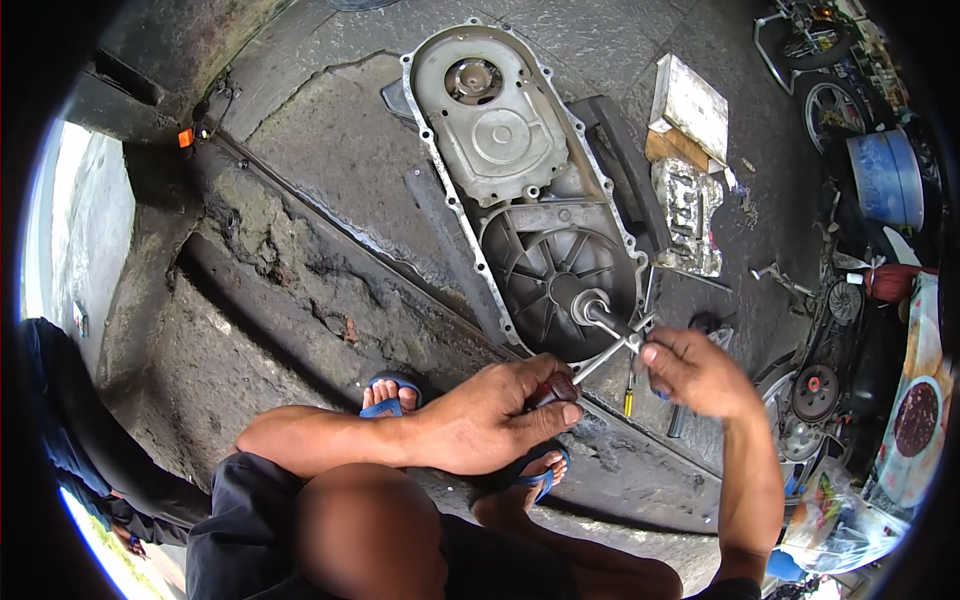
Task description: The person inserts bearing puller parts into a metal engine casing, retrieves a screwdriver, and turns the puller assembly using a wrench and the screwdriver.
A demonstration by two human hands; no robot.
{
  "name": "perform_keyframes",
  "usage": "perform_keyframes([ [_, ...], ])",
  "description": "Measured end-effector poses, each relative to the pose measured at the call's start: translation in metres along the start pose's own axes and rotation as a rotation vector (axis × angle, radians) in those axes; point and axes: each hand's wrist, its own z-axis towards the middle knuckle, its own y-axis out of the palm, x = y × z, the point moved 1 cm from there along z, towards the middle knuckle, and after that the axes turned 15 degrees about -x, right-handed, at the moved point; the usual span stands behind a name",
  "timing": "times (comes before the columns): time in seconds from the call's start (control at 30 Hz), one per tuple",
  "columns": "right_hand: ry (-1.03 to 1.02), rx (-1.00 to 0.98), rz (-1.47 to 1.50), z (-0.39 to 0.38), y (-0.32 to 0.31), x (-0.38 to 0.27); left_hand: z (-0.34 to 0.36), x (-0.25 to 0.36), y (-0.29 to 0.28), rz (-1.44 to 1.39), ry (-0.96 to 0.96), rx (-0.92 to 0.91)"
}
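A large grey metal engine case (505, 140) lies open on the floor in front of me, its ribbed round end toward me. My left hand (505, 415) is wrapped round the dark red handle of a screwdriver (603, 361). Its steel shaft points up and right, crossing beside a dark metal rod (612, 323) that stands at the bearing hub (590, 305) in the ribbed end. With fingers closed, my right hand (700, 370) grips a metal piece (636, 342) at the rod's outer end. The fingers partly hide that piece, so its kind is unclear.
Dark bars (620, 165) lie beside and under the case. Right of it are a worn white box (690, 105) and a grimy metal plate (688, 220). A yellow-handled tool (628, 402) lies near my right hand. A blue bucket (885, 180) and motorcycle parts (815, 390) line the right side.
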Motion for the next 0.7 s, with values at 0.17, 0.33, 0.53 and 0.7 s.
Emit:
perform_keyframes([
  [0.17,-0.279,0.303,1.331,0.023,0.129,0.002,0.014,-0.009,0.021,-0.149,0.006,-0.036],
  [0.33,-0.371,0.367,1.219,0.026,0.139,0.002,0.009,-0.013,0.013,-0.066,0.087,-0.006],
  [0.53,-0.055,0.219,-0.014,-0.008,0.023,0.007,0.010,-0.011,0.006,0.065,0.119,0.004],
  [0.7,0.027,0.110,-0.262,-0.001,-0.024,-0.009,0.014,-0.002,-0.001,0.012,0.025,-0.077],
])
